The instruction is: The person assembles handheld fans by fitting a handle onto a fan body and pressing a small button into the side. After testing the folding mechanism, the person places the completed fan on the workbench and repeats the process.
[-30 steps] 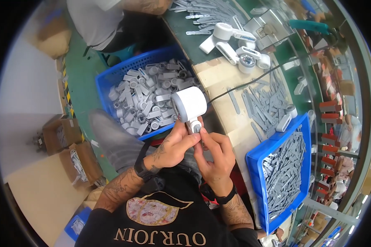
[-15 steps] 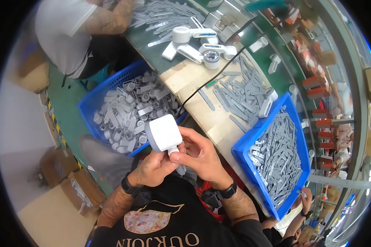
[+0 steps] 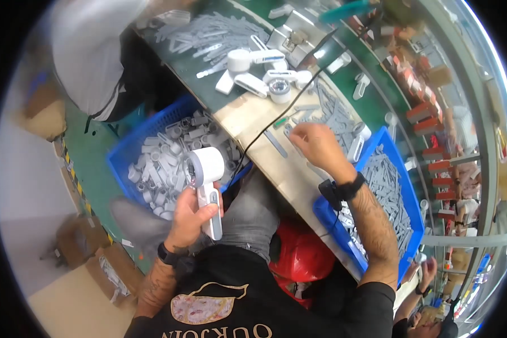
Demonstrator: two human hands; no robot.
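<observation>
My left hand (image 3: 187, 221) is wrapped round the handle of a white handheld device (image 3: 209, 164), holding it upright over my lap. The device has a fat round head with a grey rim, and a grey strip runs along its handle. My right hand (image 3: 316, 145) is out over the wooden tabletop at the near edge of the loose grey plastic strips (image 3: 335, 110). Its fingers are bent and drawn together; whatever may lie between the fingertips is too small to make out. A single grey strip (image 3: 276, 144) lies on the board left of that hand.
A blue basket (image 3: 118, 160) full of white device parts stands left of my legs. A blue tray (image 3: 417, 225) of grey strips sits under my right forearm. Several white devices (image 3: 239, 61) stand farther back, and a black cable (image 3: 265, 128) crosses the tabletop. Another person (image 3: 90, 50) sits far left.
My right hand has let go of the device and moved right and away to the grey strips. My left hand has shifted slightly left, and the device's handle now shows in its grip.
</observation>
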